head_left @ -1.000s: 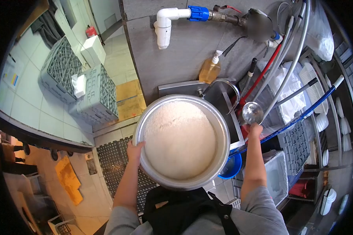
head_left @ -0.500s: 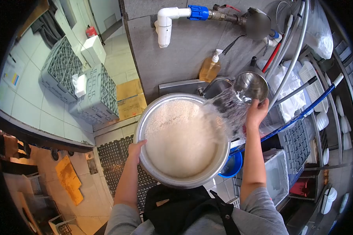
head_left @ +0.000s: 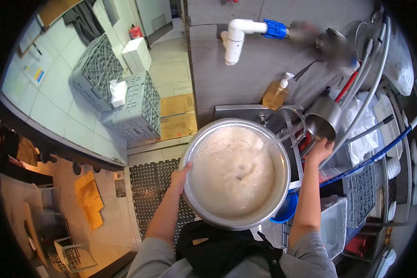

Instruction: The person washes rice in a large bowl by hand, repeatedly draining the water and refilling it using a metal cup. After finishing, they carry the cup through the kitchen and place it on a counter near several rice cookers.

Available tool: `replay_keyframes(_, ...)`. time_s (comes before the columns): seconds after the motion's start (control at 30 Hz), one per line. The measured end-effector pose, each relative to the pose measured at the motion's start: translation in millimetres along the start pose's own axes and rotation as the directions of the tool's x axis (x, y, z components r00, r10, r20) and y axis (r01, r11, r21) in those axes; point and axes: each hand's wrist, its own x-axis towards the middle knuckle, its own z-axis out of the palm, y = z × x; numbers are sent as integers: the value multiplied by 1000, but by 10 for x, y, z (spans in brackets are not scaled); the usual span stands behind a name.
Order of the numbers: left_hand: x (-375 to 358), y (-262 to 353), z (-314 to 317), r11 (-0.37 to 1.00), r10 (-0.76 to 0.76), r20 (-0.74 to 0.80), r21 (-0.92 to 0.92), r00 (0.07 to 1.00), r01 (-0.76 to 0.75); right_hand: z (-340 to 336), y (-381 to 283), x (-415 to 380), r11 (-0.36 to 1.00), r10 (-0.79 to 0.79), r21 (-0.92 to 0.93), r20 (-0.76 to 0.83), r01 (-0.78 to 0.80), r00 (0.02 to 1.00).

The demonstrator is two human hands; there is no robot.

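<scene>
A large round metal pot (head_left: 190, 204) holds white rice grains (head_left: 229, 134) under cloudy, rippling water (head_left: 238, 185). My left hand (head_left: 180, 178) grips the pot's left rim, thumb on top and fingers hidden below the edge. At the right, my right hand (head_left: 320, 150) is closed on a deep steel cup (head_left: 323, 116), its mouth tipped toward the pot. A thin stream of water (head_left: 275, 139) falls from beside the cup's mouth over the pot's upper right rim. Just behind the pot, a curved faucet (head_left: 289, 109) arches over the sink (head_left: 236, 111).
A soap pump bottle (head_left: 275, 95) stands behind the sink. White pipe (head_left: 236, 41) juts from the wall above. Hoses (head_left: 377, 69) hang at the right, beside a blue-wrapped pole (head_left: 356, 162). A blue bucket (head_left: 287, 208) sits below the pot; grey crates (head_left: 134, 116) stand at the left.
The wide splash from the cup has shrunk to a thin stream. The cup is turned more upright, and the water in the pot now churns. The whole view has shifted.
</scene>
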Motion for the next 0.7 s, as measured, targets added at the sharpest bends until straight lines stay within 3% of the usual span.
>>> replay_keyframes(0.07, 9, -3, -6, 1000, 9, 11, 13, 1000, -9, -160, 259, -6, 897, 308, 360, -92, -257, 947)
replay_keyframes(0.13, -32, 47, -22, 998, 4, 15, 64, 1000, -5, -319, 416, -108, 855, 514, 226, -239, -467, 824)
replay_keyframes(0.17, 6, 26, -28, 996, -17, 15, 83, 1000, 16, -444, 644, -145, 828, 553, 243, -204, -505, 808)
replay_keyframes(0.23, 80, -20, -29, 995, -39, 18, 91, 999, 38, -612, 889, -203, 610, 792, 180, -110, -771, 601)
replay_keyframes(0.3, 119, -54, -33, 997, -43, 22, 70, 999, 41, -606, 861, -388, 504, 862, 70, -102, -861, 496)
replay_keyframes(0.4, 10, 22, -15, 999, -26, 29, 38, 999, 25, -685, 1792, -521, 583, 812, 106, -95, -806, 575)
replay_keyframes(0.43, -34, 56, -1, 999, -27, 18, 34, 999, 27, -667, 1982, -564, 621, 746, -111, -222, -776, 628)
replay_keyframes(0.53, -82, 111, 21, 999, -34, -10, 37, 999, 35, -521, 1628, -597, 484, 632, -676, -170, -555, 757)
replay_keyframes(0.57, -76, 104, 19, 998, -39, -16, 49, 999, 40, -490, 1632, -608, 511, 660, -552, -237, -658, 712)
replay_keyframes(0.7, 30, 9, 4, 999, -23, -15, 28, 1000, 24, -422, 1522, -618, 470, 654, -599, -257, -649, 711)
